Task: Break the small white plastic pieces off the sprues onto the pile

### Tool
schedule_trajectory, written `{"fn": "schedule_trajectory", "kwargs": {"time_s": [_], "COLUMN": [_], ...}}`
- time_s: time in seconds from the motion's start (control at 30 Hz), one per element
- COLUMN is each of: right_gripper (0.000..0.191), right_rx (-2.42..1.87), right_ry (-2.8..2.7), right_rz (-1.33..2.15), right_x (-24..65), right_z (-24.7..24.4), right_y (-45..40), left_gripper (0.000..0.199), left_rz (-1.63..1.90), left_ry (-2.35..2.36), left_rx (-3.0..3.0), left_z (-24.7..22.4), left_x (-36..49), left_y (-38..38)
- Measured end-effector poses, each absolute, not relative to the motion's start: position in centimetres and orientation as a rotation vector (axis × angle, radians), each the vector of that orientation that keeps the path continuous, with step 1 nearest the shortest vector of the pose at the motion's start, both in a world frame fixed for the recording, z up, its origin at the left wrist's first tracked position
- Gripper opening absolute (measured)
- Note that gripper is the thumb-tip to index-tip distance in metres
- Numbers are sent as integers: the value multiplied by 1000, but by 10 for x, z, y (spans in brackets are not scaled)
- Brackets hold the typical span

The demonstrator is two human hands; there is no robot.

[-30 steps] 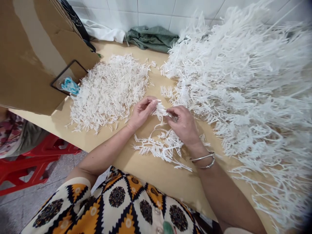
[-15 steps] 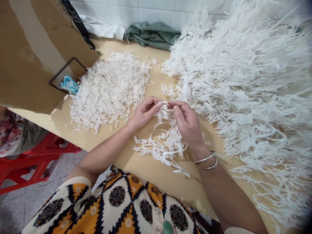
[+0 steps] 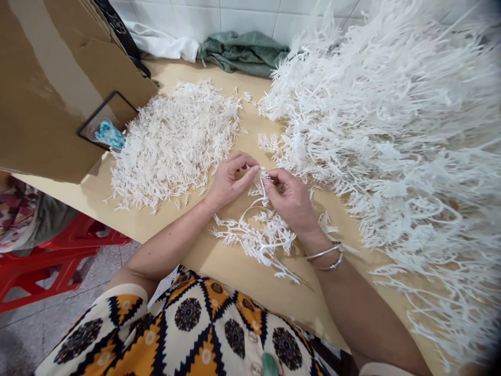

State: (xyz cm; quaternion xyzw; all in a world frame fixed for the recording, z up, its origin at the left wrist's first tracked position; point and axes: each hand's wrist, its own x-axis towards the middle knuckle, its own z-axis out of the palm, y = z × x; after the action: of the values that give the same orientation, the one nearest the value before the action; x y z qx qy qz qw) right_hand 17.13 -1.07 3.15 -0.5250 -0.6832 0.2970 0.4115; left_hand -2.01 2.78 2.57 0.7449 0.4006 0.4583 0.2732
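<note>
"Off the near right corner of the low pile (image 3: 176, 141) of short white pieces, I have both hands close together over the tan table (image 3: 156, 227)."

"How are the fingers set?"

"On the side closer to the pile, my left hand (image 3: 230, 183) pinches a white sprig (image 3: 258, 184) between thumb and forefinger. Farther right of the pile, my right hand (image 3: 291, 201) has its thumb and fingertips closed on that same sprig. Exactly which bit they grip is too small for me to tell."

"Anything under it?"

"Thin strands hang from the sprig. To the right of the pile and on its near side, a loose bunch (image 3: 256, 237) of white stems lies on the table; I can't tell whether the strands join it."

"And around the pile?"

"Well to its right spreads a far bigger heap (image 3: 391, 141) of white fronds. On its left stands a cardboard box (image 3: 47, 99), and just beside the pile's left edge sits a blue-and-white bundle (image 3: 111, 134). Behind the pile, a white cloth (image 3: 172, 46) and a dark green cloth (image 3: 242, 52) lie along the tiled wall (image 3: 250, 15)."

"Lower down?"

"Red stools (image 3: 47, 257), left of the pile and nearer to me."
</note>
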Motion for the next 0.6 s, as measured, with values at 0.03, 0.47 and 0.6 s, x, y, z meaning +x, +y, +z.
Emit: {"fn": "schedule_trajectory", "kwargs": {"time_s": [0.03,0.47,0.6], "right_gripper": [11,15,11], "right_rx": [-1334,-1369,-1338], "right_ry": [-1735,-1721,-1649], "right_rz": [729,727,734], "right_x": [171,164,163], "right_z": [31,29,28], "right_y": [-11,-17,-16], "left_gripper": [22,22,30], "left_rz": [1231,1846,1785], "left_ry": [1114,1729,1821], "left_rx": [2026,1662,1774], "left_z": [26,12,16], "left_x": [-19,-52,-47], "left_y": [27,64,56]}}
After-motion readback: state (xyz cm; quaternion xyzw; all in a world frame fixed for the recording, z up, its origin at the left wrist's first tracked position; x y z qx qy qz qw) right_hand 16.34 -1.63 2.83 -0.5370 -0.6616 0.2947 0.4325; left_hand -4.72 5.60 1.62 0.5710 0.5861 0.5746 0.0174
